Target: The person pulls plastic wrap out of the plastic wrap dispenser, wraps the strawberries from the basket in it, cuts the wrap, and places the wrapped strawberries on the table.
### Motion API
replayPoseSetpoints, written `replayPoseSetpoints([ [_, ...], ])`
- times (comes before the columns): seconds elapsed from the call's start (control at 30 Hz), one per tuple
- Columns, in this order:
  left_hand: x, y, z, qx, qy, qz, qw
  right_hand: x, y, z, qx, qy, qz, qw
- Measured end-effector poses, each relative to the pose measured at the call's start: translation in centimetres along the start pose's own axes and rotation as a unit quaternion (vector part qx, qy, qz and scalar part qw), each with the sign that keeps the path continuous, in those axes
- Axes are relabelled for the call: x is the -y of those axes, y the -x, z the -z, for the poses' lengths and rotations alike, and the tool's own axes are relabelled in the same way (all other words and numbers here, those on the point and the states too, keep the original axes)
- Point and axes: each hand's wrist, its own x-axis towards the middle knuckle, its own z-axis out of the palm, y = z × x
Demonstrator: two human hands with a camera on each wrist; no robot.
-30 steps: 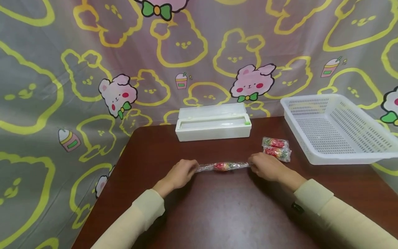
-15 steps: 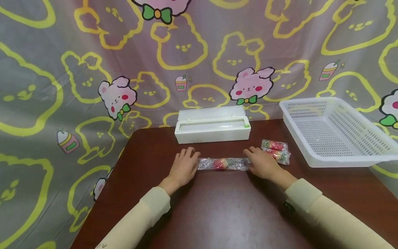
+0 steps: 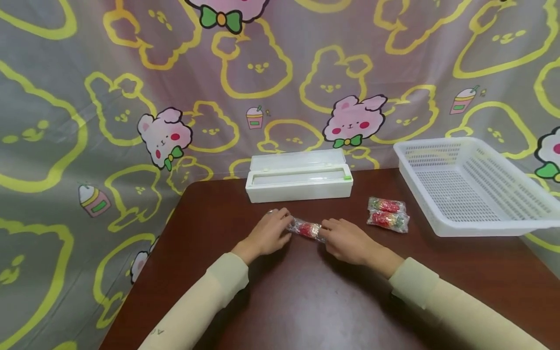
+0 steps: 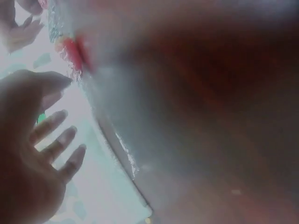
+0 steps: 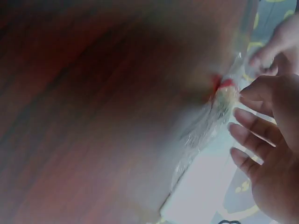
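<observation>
In the head view, a small packet (image 3: 308,230) lies slantwise between my hands: something red and pale yellow rolled in clear plastic wrap. My left hand (image 3: 268,233) pinches its left part, a bit of wrap showing beyond the fingers. At the right end, my right hand (image 3: 347,240) pinches the wrap between thumb and fingertips. The left wrist view has the thumb and forefinger of my left hand (image 4: 32,135) at the packet (image 4: 72,53), other fingers spread. Loose wrap (image 5: 196,135) trails past my right hand (image 5: 271,126) in the right wrist view.
Two finished-looking packets (image 3: 388,214) in clear wrap, red with green, lie together right of my right hand. Behind them stands a white perforated basket (image 3: 494,228). A long white cling-film box (image 3: 299,191), lid raised, sits at the back of the brown table (image 3: 302,301) before a patterned curtain (image 3: 280,58).
The stretched strip first lay level between my hands, then flat on the table. Now both hands have come inward, the right one more, and the packet between them is shorter and tilted.
</observation>
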Motion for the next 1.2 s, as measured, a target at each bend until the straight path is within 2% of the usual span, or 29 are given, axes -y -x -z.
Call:
replayPoseSetpoints([
  [0.03, 0.1, -0.2, 0.1, 0.004, 0.005, 0.001, 1.0, 0.1, 0.0, 0.0, 0.009, -0.003, 0.0, 1.0],
  [0.13, 0.4, -0.5, 0.2, 0.041, 0.036, 0.014, 0.9984, 0.3, 0.3, -0.1, 0.045, -0.019, -0.021, 0.9986],
  [0.27, 1.2, 0.2, 0.1, 0.089, 0.059, 0.04, 0.9935, 0.0, 1.5, 0.0, 0.077, -0.039, -0.048, 0.9951],
  [0.4, 2.0, 1.0, 0.4, 0.091, 0.073, 0.046, 0.9921, -0.5, 2.6, 0.6, 0.072, -0.048, -0.057, 0.9946],
  [0.5, 2.1, 1.3, 0.7, 0.093, 0.071, 0.044, 0.9922, -1.2, 3.0, 0.8, 0.062, -0.035, -0.064, 0.9954],
  [0.67, 1.9, 2.0, 0.9, 0.106, 0.062, 0.022, 0.9922, -2.7, 3.7, 0.5, 0.05, 0.001, -0.069, 0.9964],
  [0.83, 1.4, 3.3, 1.4, 0.123, 0.104, 0.022, 0.9867, -4.3, 4.4, 0.2, 0.008, 0.028, -0.064, 0.9975],
  [0.9, 1.3, 3.8, 1.7, 0.125, 0.124, 0.021, 0.9841, -4.7, 4.5, 0.4, 0.003, 0.034, -0.064, 0.9974],
  [1.0, 1.0, 4.2, 2.1, 0.116, 0.141, 0.014, 0.9832, -4.5, 4.5, 1.1, 0.02, 0.043, -0.069, 0.9965],
  [1.1, 0.6, 3.6, 2.4, 0.088, 0.147, 0.0, 0.9852, -3.8, 4.3, 2.2, 0.033, 0.045, -0.071, 0.9959],
  [1.2, 0.3, 2.5, 2.5, 0.067, 0.146, -0.003, 0.9869, -2.8, 3.4, 3.0, 0.036, 0.012, -0.059, 0.9975],
])
